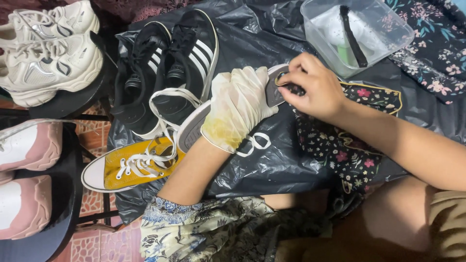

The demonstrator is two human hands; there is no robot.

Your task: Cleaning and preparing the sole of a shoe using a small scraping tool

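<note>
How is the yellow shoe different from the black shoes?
The yellow sneaker is a single shoe lying on its side; the black sneakers are a pair standing upright, side by side. The yellow sneaker is plain canvas with a white toe cap; the black sneakers have white side stripes. The yellow one has white laces, the black ones black. Both rest on the black plastic sheet.
</note>
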